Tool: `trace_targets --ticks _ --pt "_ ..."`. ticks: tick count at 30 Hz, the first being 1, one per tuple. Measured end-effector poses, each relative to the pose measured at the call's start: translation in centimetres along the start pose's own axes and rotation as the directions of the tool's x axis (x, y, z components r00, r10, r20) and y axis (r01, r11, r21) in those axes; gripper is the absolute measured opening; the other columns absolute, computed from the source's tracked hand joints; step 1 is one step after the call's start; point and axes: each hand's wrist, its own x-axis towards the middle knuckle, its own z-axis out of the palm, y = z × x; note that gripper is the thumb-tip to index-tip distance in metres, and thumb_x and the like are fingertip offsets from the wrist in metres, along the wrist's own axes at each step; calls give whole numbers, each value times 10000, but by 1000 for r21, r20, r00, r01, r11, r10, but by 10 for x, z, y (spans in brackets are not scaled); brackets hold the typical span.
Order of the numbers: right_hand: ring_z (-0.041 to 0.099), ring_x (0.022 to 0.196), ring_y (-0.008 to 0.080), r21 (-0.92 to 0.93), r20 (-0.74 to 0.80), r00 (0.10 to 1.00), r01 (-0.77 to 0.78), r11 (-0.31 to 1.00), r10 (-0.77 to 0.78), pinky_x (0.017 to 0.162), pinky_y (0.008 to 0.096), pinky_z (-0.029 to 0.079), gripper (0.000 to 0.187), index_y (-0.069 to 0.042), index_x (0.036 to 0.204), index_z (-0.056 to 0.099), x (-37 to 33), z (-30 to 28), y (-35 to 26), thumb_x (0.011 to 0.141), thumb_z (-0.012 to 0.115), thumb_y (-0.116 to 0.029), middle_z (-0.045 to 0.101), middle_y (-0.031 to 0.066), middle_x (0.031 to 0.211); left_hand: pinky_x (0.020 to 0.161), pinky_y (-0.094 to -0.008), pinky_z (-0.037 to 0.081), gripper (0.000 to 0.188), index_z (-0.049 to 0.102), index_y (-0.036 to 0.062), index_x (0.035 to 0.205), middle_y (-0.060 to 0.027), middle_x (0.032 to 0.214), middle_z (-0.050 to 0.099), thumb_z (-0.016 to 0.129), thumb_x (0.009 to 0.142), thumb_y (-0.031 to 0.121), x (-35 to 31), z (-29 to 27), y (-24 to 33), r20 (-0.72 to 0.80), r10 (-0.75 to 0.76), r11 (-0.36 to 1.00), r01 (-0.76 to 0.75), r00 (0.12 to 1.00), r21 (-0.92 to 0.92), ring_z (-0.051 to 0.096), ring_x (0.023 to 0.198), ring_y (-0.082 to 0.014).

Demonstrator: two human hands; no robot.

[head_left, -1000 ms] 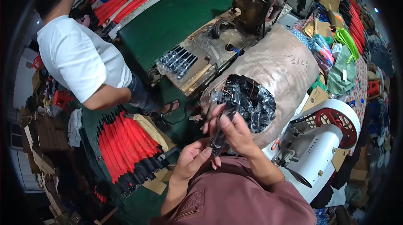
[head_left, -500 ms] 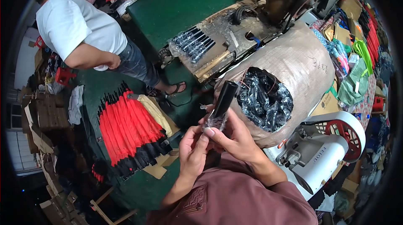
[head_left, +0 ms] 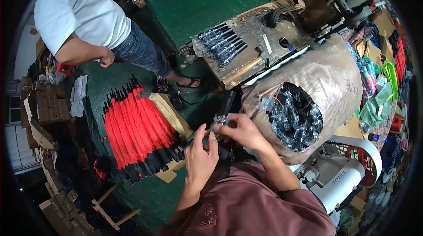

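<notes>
My right hand is closed on the lower end of a black umbrella handle, a smooth tube with crumpled clear plastic bunched around its base. The handle points away from me, slightly tilted. Just left of it, my left hand has its thumb and forefinger raised and apart, close to the plastic; its other fingers are partly hidden. To the right lies a large woven sack with a torn opening, showing many black pieces in clear plastic.
Red folded umbrellas lie in a bundle at left. Wrapped black handles sit in a row on a worn workbench ahead. A white machine with a red wheel stands at right. Another person stands far left.
My left hand has come away from the handle and its fingers have spread. The handle has shifted slightly left and lower, held by my right hand. The view has turned a little.
</notes>
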Motion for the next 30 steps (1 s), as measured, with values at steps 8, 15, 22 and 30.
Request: trace_targets --ticks 8,15,22,30 --pt "684 602 169 35 -542 838 90 995 -57 543 319 575 570 150 1262 522 150 -65 -5 899 784 -203 721 138 820 626 -331 551 420 534 -42 1392 -165 1096 751 637 1012 106 20 -27 -35 166 -271 961 275 948 -5 696 678 -185" --pt "736 604 249 -135 -728 676 23 991 -114 520 359 608 642 188 1190 457 230 -74 -40 847 825 -212 717 209 800 699 -418 575 419 552 9 1389 -198 1180 727 650 1004 141 32 -30 -70 311 -109 994 107 944 25 727 765 -337" --pt "743 613 260 -109 -788 613 -32 994 -67 526 365 626 659 193 1157 465 261 -77 -51 853 841 -254 718 218 794 786 -443 578 388 559 -4 1366 -223 1173 714 630 1010 133 48 -35 -87 325 -69 997 73 943 -1 717 934 -399" --pt "731 568 243 -306 -831 530 -182 934 -169 513 359 598 745 193 1207 514 266 -78 -40 891 800 -419 720 207 733 839 -482 569 350 575 -18 1328 -238 1147 711 618 1012 126 54 -33 -97 344 -61 998 59 937 18 692 1015 -437"
